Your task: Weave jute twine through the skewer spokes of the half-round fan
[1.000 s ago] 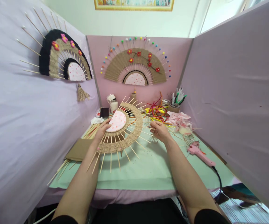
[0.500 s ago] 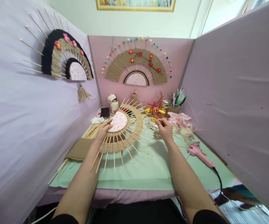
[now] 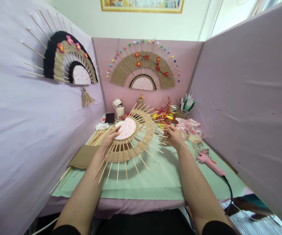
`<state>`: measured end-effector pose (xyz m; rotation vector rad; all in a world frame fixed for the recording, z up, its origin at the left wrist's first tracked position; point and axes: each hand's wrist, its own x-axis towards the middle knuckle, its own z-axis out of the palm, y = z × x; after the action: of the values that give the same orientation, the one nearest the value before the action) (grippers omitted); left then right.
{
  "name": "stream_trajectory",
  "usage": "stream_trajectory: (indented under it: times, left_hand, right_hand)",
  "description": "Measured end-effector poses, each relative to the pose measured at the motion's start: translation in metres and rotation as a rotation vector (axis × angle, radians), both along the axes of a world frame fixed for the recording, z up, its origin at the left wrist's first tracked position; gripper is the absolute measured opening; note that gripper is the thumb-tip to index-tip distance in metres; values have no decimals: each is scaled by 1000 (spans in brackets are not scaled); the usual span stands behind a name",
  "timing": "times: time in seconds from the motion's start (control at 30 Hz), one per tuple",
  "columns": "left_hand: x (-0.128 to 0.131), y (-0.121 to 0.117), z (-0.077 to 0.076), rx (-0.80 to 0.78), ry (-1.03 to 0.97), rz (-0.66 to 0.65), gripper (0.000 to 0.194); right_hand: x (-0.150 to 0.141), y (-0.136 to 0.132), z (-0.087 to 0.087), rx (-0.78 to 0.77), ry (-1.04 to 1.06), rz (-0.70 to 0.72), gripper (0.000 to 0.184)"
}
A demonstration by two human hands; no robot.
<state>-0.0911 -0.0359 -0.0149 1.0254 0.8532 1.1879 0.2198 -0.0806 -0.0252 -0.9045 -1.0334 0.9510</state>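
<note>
My left hand (image 3: 110, 137) is closed on a woven fan (image 3: 143, 143) at its straight edge, thumb over the white half-round centre with pink dots (image 3: 126, 128). Bands of brown twine weave round the fan's thin wooden sticks, whose bare ends fan out toward me and to the right. Off the fan's right side, my right hand (image 3: 174, 135) is pinched beside the stick tips. Loops of twine (image 3: 164, 141) lie just below its fingers, and it seems to grip a strand of that twine, too thin to follow clearly.
A pink glue gun (image 3: 211, 164) with a black cord lies at the right. Brown cardboard (image 3: 84, 156) and loose sticks (image 3: 98, 137) lie at the left. Behind stand a white bottle (image 3: 118, 110), coloured pipe cleaners (image 3: 164, 112) and a tool pot (image 3: 183, 114). Two finished fans (image 3: 144, 62) hang on the partitions.
The fan has shifted slightly to the right in my left hand. My right hand rose away to the right, then came back down beside the stick tips; the twine loops moved nearby.
</note>
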Motion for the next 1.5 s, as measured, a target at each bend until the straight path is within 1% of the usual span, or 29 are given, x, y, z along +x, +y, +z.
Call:
stream_trajectory:
  times: [0.07,0.1,0.2,0.3,0.37,0.43,0.5,0.6,0.73,0.83,0.97,1.07,1.2,1.3,1.4,1.5]
  left_hand:
    - [4,-2,-2,-15,-25,-48,57]
    - [7,-4,-4,-17,-37,-92,58]
    - [14,-10,-10,-12,-25,-271,61]
    - [17,-16,-12,-18,41,-431,65]
    - [17,-18,-11,-24,57,-494,66]
    - [17,-20,-10,-39,57,-521,65]
    - [17,-22,-10,-71,65,-513,61]
    - [19,-22,-11,-93,115,-444,55]
    - [21,-19,-16,-10,212,-294,48]
    - [25,-18,-19,11,178,-246,43]
    - [32,-19,-25,-70,15,-268,34]
    - [36,-20,-28,-142,-71,-298,26]
    - [37,-21,-27,-219,-88,-330,20]
    - [37,-22,-24,-251,-77,-324,18]
    - [37,-23,-22,-267,-81,-320,19]
    - [37,-22,-22,-274,-85,-325,20]
  right_hand:
    - [-3,1,-2,-17,-40,-19,28]
    - [-4,2,-3,-28,-71,-35,27]
    - [-9,5,-7,-51,-161,-93,29]
    - [-12,8,-11,-45,-183,-142,30]
    - [-12,9,-12,-43,-185,-162,30]
    - [-13,11,-13,-47,-199,-173,30]
    - [-14,12,-15,-49,-220,-183,31]
    - [-17,15,-18,-36,-263,-188,30]
    - [-19,16,-19,-13,-298,-205,25]
    - [-19,15,-18,-8,-308,-189,24]
    - [-20,13,-16,-25,-308,-172,24]
    - [-21,8,-12,-43,-245,-132,27]
    - [-19,1,-3,-92,-26,7,30]
    - [-14,-3,3,-139,129,110,32]
    - [-9,-4,5,-167,198,146,34]
    - [-6,-2,4,-151,213,140,34]
